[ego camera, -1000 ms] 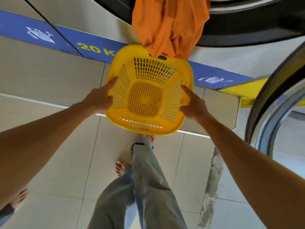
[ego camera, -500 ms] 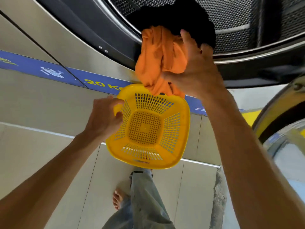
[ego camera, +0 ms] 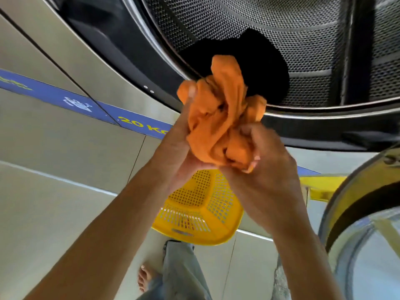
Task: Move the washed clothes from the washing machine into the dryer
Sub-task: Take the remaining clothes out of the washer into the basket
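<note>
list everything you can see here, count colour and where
bunched orange cloth garment: 1, orange, gripped by both hands at the drum mouth
dark garment: 1, black, inside the drum behind the orange one
perforated metal drum: 1, grey, top
yellow plastic lattice basket: 1, yellow, empty, below the hands
blue strip with yellow 20 K lettering: 1, machine front, left
round glass door: 1, open, right
left hand: 1
right hand: 1
bare foot: 1, bottom

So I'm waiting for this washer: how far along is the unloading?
Early on. Done: the washer door is open and a yellow basket sits below the opening, with nothing visible in the part that shows. In hand: both the left hand and right hand grip a bunched orange garment at the drum's rim. Left: a black garment remains in the drum; no dryer in view.
</note>
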`<state>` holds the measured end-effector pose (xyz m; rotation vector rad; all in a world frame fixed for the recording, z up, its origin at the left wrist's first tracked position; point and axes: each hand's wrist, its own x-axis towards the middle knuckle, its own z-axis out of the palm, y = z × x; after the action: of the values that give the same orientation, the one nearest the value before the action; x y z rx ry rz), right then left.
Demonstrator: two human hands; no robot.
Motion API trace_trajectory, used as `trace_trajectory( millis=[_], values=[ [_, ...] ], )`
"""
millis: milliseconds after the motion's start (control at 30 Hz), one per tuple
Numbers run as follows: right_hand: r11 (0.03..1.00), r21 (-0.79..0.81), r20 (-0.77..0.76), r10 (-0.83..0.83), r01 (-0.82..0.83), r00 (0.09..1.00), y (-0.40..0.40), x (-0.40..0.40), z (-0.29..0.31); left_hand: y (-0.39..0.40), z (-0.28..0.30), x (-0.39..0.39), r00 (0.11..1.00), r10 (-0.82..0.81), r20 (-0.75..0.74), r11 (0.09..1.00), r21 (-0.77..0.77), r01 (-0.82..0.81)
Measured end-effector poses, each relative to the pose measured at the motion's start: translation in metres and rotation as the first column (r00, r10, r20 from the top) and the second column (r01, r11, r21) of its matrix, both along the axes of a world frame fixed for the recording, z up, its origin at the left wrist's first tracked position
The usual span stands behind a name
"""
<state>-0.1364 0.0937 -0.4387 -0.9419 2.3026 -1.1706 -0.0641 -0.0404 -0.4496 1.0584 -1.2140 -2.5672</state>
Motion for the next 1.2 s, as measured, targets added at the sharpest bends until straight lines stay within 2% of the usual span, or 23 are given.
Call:
trace_trajectory(
  millis=[67, 133, 200, 300, 367, 433, 500, 567, 633, 700, 800, 867, 933, 1000, 1067, 1100, 1133, 1167, 1200],
  values=[
    [0.978, 0.054, 0.18, 0.187, -0.2, 0.966, 0.015, 0.014, 0.011, 0.003, 0.005, 0.005, 0.998, 0.007, -0.064, 1.0, 0.018, -0.006],
    [0.946, 0.086, 0.341, 0.268, -0.313, 0.901, 0.024, 0.012, 0.015, 0.006, 0.0, 0.016, 0.999, 0.029, 0.014, 0.997, -0.07, -0.028],
    [0.943, 0.127, 0.377, 0.242, -0.309, 0.894, 0.029, 0.005, 0.013, 0.011, -0.01, 0.032, 0.992, 0.078, 0.096, 0.988, -0.144, -0.063],
    [0.959, 0.139, 0.347, 0.185, -0.245, 0.92, 0.015, -0.001, -0.004, 0.023, -0.027, 0.055, 0.976, 0.165, 0.14, 0.98, -0.131, -0.147],
    [0.958, 0.089, 0.483, 0.198, -0.273, 0.853, 0.003, -0.003, -0.029, 0.026, -0.043, 0.064, 0.956, 0.2, 0.212, 0.979, -0.088, -0.186],
    [0.919, 0.097, 0.524, 0.279, -0.382, 0.805, -0.01, -0.002, -0.059, 0.027, -0.062, 0.069, 0.925, 0.198, 0.324, 0.98, -0.052, -0.191],
    [0.859, 0.209, 0.405, 0.358, -0.467, 0.841, -0.02, 0.001, -0.086, 0.025, -0.084, 0.069, 0.854, 0.197, 0.481, 0.978, -0.153, -0.139],
    [0.865, 0.282, 0.176, 0.378, -0.414, 0.909, -0.026, 0.002, -0.101, 0.019, -0.099, 0.069, 0.783, 0.178, 0.596, 0.94, -0.339, 0.045],
    [0.936, 0.217, 0.047, 0.274, -0.278, 0.961, -0.029, -0.003, -0.095, 0.01, -0.097, 0.064, 0.772, 0.16, 0.615, 0.875, -0.45, 0.177],
    [0.99, 0.069, -0.01, 0.123, -0.122, 0.992, -0.029, -0.013, -0.072, 0.001, -0.083, 0.056, 0.752, 0.16, 0.639, 0.817, -0.514, 0.262],
    [0.994, -0.086, -0.124, -0.084, 0.074, 0.989, -0.037, -0.041, -0.033, -0.005, -0.058, 0.043, 0.827, 0.165, 0.537, 0.779, -0.586, 0.225],
    [0.986, -0.098, -0.217, -0.154, 0.136, 0.964, -0.058, -0.071, -0.027, -0.005, -0.038, 0.028, 0.899, 0.138, 0.416, 0.785, -0.599, 0.156],
    [0.99, 0.015, -0.306, -0.128, 0.14, 0.943, -0.093, -0.107, -0.033, -0.011, -0.021, 0.009, 0.935, 0.126, 0.331, 0.783, -0.612, 0.111],
    [0.94, 0.326, -0.266, -0.007, 0.096, 0.964, -0.13, -0.135, -0.041, -0.02, -0.007, -0.011, 0.95, 0.125, 0.288, 0.77, -0.631, 0.09],
    [0.765, 0.644, -0.151, 0.088, 0.03, 0.985, -0.155, -0.157, -0.056, -0.031, 0.001, -0.026, 0.953, 0.14, 0.268, 0.753, -0.654, 0.073],
    [0.668, 0.744, -0.125, 0.158, -0.013, 0.98, -0.161, -0.165, -0.063, -0.035, 0.002, -0.03, 0.953, 0.144, 0.266, 0.748, -0.659, 0.071],
    [0.608, 0.793, -0.113, 0.221, -0.046, 0.969, -0.162, -0.169, -0.068, -0.038, 0.003, -0.031, 0.952, 0.143, 0.269, 0.747, -0.66, 0.074],
    [0.611, 0.788, -0.107, 0.259, -0.077, 0.96, -0.161, -0.174, -0.073, -0.04, 0.001, -0.031, 0.951, 0.144, 0.272, 0.749, -0.659, 0.075],
    [0.665, 0.742, -0.102, 0.241, -0.088, 0.965, -0.158, -0.174, -0.074, -0.041, -0.003, -0.028, 0.95, 0.141, 0.28, 0.75, -0.656, 0.082]
  ],
)
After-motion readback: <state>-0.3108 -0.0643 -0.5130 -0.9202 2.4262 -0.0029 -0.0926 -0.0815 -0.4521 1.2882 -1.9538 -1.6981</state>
